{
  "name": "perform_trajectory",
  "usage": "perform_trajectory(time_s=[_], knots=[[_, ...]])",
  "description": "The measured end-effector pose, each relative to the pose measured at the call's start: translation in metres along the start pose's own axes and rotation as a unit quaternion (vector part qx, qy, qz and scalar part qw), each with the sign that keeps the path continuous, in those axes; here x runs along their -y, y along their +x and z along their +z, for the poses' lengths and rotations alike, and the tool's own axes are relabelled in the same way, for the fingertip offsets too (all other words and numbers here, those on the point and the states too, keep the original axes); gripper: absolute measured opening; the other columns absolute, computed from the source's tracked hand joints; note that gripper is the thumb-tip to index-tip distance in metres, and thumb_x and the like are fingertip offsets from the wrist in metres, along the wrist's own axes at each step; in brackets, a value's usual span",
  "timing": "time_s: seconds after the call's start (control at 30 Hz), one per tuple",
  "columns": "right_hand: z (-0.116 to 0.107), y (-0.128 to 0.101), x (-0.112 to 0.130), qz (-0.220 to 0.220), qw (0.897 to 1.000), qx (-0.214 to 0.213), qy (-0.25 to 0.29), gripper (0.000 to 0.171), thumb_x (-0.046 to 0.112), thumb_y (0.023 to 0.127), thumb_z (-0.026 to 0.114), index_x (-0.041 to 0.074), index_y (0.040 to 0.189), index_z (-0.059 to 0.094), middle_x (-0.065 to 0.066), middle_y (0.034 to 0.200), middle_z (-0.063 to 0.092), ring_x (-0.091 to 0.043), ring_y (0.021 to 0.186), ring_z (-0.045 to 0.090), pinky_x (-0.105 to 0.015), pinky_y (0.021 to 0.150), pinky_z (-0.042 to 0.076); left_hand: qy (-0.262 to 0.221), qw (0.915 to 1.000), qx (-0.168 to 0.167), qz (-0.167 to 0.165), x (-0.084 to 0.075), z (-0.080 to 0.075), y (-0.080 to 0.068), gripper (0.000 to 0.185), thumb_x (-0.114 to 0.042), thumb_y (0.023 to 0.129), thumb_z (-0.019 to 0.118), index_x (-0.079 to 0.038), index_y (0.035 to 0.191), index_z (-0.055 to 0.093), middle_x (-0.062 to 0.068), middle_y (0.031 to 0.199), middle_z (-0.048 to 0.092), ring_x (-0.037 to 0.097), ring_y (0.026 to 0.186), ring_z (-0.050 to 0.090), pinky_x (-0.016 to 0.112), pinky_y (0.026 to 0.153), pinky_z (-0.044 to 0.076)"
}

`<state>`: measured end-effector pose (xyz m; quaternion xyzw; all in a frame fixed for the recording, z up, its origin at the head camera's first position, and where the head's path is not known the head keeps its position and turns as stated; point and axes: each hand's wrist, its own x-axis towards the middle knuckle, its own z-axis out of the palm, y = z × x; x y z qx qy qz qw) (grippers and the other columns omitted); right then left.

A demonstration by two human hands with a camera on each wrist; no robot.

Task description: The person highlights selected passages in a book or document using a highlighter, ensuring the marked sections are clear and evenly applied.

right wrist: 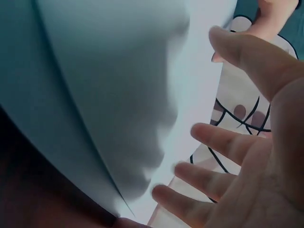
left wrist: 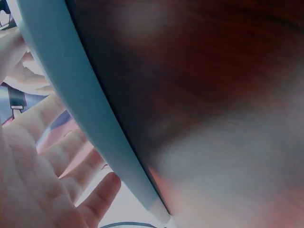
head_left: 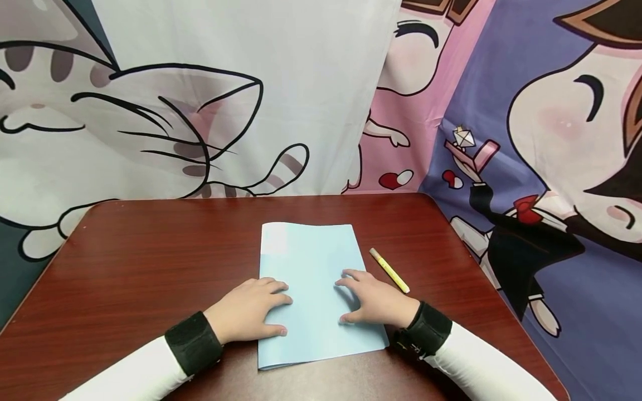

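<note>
A thin light blue booklet [head_left: 316,250], or folded sheet, lies flat on the table, its layers slightly apart at the near left corner. Over its left edge is my left hand [head_left: 251,312], fingers spread and pointing inward. My right hand [head_left: 378,301] hovers at the right edge, casting a shadow on the blue surface, with fingers loosely extended and nothing held. In the right wrist view, gaps show between these fingers [right wrist: 223,142] and the paper. Whether the left fingertips touch the booklet is hard to tell.
A yellow pen with a grey end [head_left: 389,271] lies to the right of the booklet, just beyond the right hand. The reddish-brown wooden table [head_left: 175,250] has rounded far corners. Cartoon-printed cloth [head_left: 321,100] hangs behind and at the right side.
</note>
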<state>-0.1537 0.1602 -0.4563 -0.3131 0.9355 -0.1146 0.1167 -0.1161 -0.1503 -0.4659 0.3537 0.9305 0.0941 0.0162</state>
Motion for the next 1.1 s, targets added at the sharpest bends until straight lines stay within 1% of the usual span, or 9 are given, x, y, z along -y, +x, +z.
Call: perform_trajectory(time_s=[0.1,0.2,0.37,0.53,0.7,0.8,0.87,0.97,1.1], knots=[[0.003,-0.001,0.002,0.001,0.999,0.01,-0.03,0.073,0.049,0.077,0.082,0.015,0.137,0.057,-0.012,0.144,0.049,-0.028,0.132,0.047,-0.043,0.098,0.046,0.006,1.0,0.0,0.001,-0.002,-0.002,0.0,0.052,-0.055,0.082,0.073,-0.022,0.122,0.069,0.005,0.132,0.06,0.026,0.124,0.053,0.047,0.097,0.042],[0.007,0.0,0.004,0.003,0.998,0.013,-0.056,0.072,0.05,0.077,0.081,0.014,0.136,0.058,-0.011,0.143,0.051,-0.026,0.131,0.048,-0.043,0.099,0.046,0.009,1.0,0.003,0.0,-0.004,-0.004,0.0,0.052,-0.054,0.083,0.073,-0.021,0.123,0.068,0.006,0.132,0.059,0.026,0.125,0.053,0.048,0.097,0.042],[0.005,-0.003,0.006,-0.001,0.999,0.007,-0.054,0.067,0.047,0.079,0.08,0.013,0.133,0.06,-0.012,0.141,0.052,-0.027,0.129,0.049,-0.048,0.099,0.044,0.007,0.9999,0.008,-0.009,-0.005,-0.001,-0.004,0.055,-0.056,0.087,0.069,-0.021,0.129,0.065,0.006,0.139,0.055,0.027,0.13,0.049,0.05,0.101,0.04],[0.004,-0.004,0.006,-0.011,0.999,-0.023,-0.045,0.058,0.045,0.084,0.076,0.013,0.13,0.062,-0.011,0.137,0.055,-0.026,0.126,0.051,-0.047,0.101,0.043,-0.002,0.9998,0.002,-0.019,-0.008,0.002,-0.012,0.057,-0.056,0.09,0.066,-0.021,0.135,0.061,0.005,0.145,0.051,0.028,0.134,0.044,0.051,0.105,0.037],[0.005,-0.001,0.004,-0.021,0.997,-0.068,-0.039,0.051,0.044,0.087,0.073,0.011,0.126,0.064,-0.01,0.132,0.059,-0.025,0.122,0.055,-0.046,0.1,0.043,-0.006,0.9993,-0.013,-0.033,-0.011,-0.005,-0.017,0.058,-0.053,0.089,0.068,-0.019,0.136,0.06,0.006,0.144,0.05,0.027,0.133,0.045,0.05,0.103,0.038],[0.002,0.002,0.001,-0.017,0.994,-0.104,-0.035,0.05,0.046,0.088,0.073,0.012,0.124,0.065,-0.007,0.128,0.061,-0.022,0.12,0.056,-0.042,0.105,0.04,-0.005,0.9987,-0.02,-0.046,-0.013,-0.01,-0.019,0.057,-0.052,0.089,0.068,-0.018,0.134,0.061,0.006,0.142,0.052,0.027,0.131,0.046,0.05,0.102,0.04],[0.0,0.003,-0.002,-0.013,0.991,-0.129,-0.026,0.05,0.047,0.088,0.072,0.012,0.123,0.065,-0.006,0.126,0.062,-0.022,0.121,0.057,-0.041,0.11,0.035,0.0,0.9979,-0.026,-0.059,-0.013,-0.013,-0.02,0.056,-0.053,0.089,0.067,-0.018,0.133,0.062,0.006,0.14,0.054,0.027,0.13,0.048,0.05,0.101,0.041],[-0.005,0.002,-0.006,0.001,0.988,-0.156,-0.011,0.052,0.05,0.088,0.071,0.012,0.124,0.065,-0.006,0.127,0.062,-0.028,0.128,0.053,-0.046,0.111,0.033,0.009,0.9956,-0.039,-0.084,-0.01,-0.02,-0.024,0.056,-0.054,0.089,0.068,-0.016,0.131,0.064,0.009,0.137,0.056,0.029,0.127,0.05,0.051,0.099,0.042],[-0.011,-0.002,-0.013,0.025,0.985,-0.171,-0.004,0.057,0.052,0.088,0.07,0.012,0.128,0.064,-0.008,0.131,0.061,-0.033,0.127,0.053,-0.05,0.104,0.041,0.031,0.9886,-0.056,-0.136,-0.001,-0.033,-0.032,0.06,-0.054,0.088,0.068,-0.012,0.131,0.063,0.015,0.135,0.056,0.034,0.125,0.052,0.054,0.098,0.043]])
